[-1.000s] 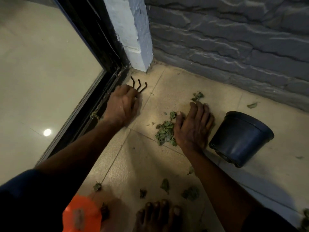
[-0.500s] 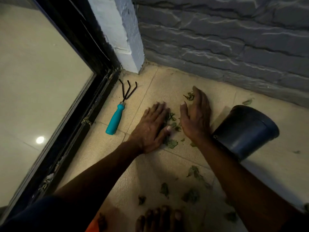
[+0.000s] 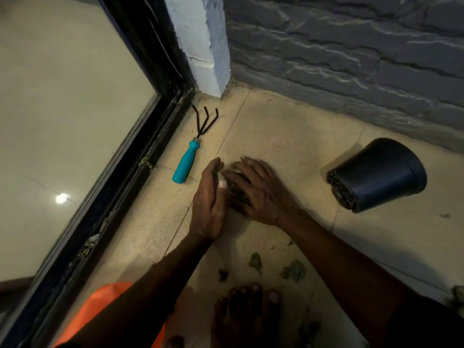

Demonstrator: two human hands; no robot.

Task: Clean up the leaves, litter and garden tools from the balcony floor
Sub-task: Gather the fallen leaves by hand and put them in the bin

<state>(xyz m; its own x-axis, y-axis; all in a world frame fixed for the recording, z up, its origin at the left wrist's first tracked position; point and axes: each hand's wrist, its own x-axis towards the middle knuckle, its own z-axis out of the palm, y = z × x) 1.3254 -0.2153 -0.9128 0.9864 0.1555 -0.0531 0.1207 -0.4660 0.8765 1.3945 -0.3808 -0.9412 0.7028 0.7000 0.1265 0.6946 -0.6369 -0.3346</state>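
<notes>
A small pile of dry green leaves [image 3: 239,195] lies on the beige tiled floor between my two hands. My left hand [image 3: 209,204] stands on its edge with straight fingers, its palm pressed against the pile's left side. My right hand [image 3: 263,194] lies over the pile with fingers curled round the leaves, hiding most of them. A hand rake [image 3: 187,164] with a teal handle and black prongs lies to the left, near the door track, untouched. Loose leaves [image 3: 293,271] remain near my bare foot [image 3: 246,312].
A black plastic pot [image 3: 376,174] lies on its side to the right. The black sliding-door track [image 3: 140,167] runs along the left, with debris in it. A grey stone wall closes the far side. Something orange [image 3: 100,312] sits at the bottom left.
My hands have closed together from both sides, gathering the scattered leaves into one pile between them. The left hand has tipped from flat onto its edge. The rake stays where it lay.
</notes>
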